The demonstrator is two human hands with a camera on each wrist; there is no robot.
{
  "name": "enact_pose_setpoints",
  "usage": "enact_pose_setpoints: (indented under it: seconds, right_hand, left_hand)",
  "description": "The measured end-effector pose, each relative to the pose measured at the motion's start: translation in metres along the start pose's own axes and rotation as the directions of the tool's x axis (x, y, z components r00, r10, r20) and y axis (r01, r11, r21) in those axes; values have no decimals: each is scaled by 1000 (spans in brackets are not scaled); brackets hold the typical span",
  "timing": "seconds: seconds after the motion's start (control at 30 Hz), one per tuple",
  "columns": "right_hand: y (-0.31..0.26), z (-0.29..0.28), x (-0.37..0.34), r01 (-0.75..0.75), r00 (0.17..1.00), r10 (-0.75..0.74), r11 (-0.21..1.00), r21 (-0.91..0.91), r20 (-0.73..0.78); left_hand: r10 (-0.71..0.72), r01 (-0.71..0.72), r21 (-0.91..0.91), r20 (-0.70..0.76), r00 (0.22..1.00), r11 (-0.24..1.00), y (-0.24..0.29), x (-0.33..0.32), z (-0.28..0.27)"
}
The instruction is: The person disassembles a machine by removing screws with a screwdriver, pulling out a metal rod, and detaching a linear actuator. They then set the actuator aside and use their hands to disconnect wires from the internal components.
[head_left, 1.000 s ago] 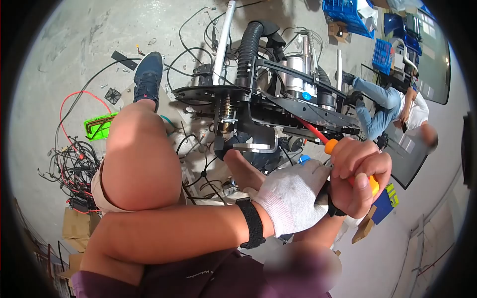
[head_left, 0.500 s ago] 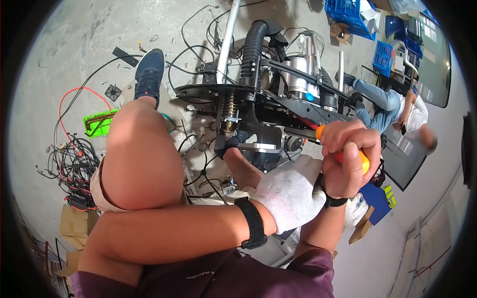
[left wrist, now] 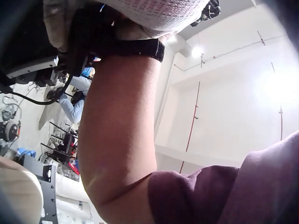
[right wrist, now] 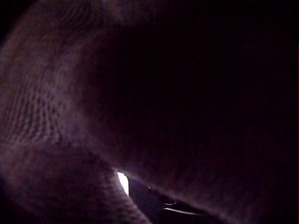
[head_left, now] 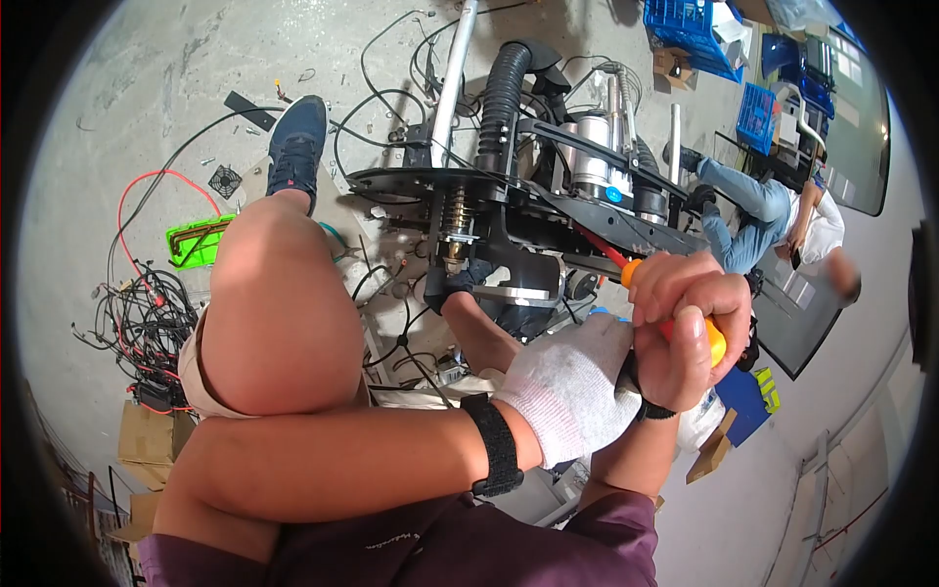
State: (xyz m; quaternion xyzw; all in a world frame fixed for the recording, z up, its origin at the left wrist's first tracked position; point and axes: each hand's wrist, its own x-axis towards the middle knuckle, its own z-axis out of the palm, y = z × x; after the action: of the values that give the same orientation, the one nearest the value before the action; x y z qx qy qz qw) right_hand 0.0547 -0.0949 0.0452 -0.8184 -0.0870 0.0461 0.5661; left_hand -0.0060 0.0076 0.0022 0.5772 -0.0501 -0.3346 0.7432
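My bare right hand (head_left: 690,318) grips the yellow and orange handle of a screwdriver (head_left: 633,272), thumb laid along it. Its red shaft points up and left to a black metal plate (head_left: 626,230) on a machine frame; the tip is hidden there. In a pale knit glove, my left hand (head_left: 572,386) holds the right wrist, its fingers wrapped around by the black strap (left wrist: 142,49). Dark knit fabric (right wrist: 37,116) fills most of the right wrist view. The frame carries a coil spring (head_left: 456,210), a ribbed black hose (head_left: 496,103) and a silver cylinder (head_left: 593,166).
Tangled wires (head_left: 147,333) and a bright green tray (head_left: 196,243) lie on the floor at left. Loose cables run beneath the machine. Another person (head_left: 763,196) sits at right, near blue crates (head_left: 694,34). Cardboard boxes (head_left: 152,440) stand lower left.
Both hands have shifted slightly left, bringing the screwdriver handle with them, mostly in the first half second. Since then they have barely moved; the grips stay the same.
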Motion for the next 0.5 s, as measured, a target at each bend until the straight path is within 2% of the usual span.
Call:
enact_pose_setpoints:
  seconds: [0.13, 0.2, 0.27, 0.3, 0.37, 0.4, 0.5]
  right_hand:
    - [-1, 2, -2, -14, 999, 14, 1000, 6, 33]
    - [2, 2, -5, 10, 999, -5, 995, -100, 51]
    - [-3, 2, -11, 29, 999, -26, 995, -93, 29]
    - [-7, 2, -15, 48, 999, -47, 995, -87, 8]
    - [-22, 1, -21, 88, 993, -92, 995, -56, -74]
    - [-27, -2, -26, 94, 994, -97, 994, -55, -58]
    - [-26, -5, -30, 112, 989, -116, 993, -40, -92]
  left_hand:
    - [17, -17, -2, 37, 999, 1000, -2, -1, -2]
    - [14, -14, 6, 61, 998, 1000, -4, 0, 1]
    - [-58, 65, -24, 229, 972, 998, -6, 5, 2]
    - [-57, 64, -23, 226, 972, 998, -5, 3, 1]
    - [93, -93, -8, 96, 991, 996, -1, -6, 0]
    - [146, -148, 12, 122, 982, 989, -2, -5, 1]
    - [128, -135, 26, 180, 975, 991, 0, -7, -1]
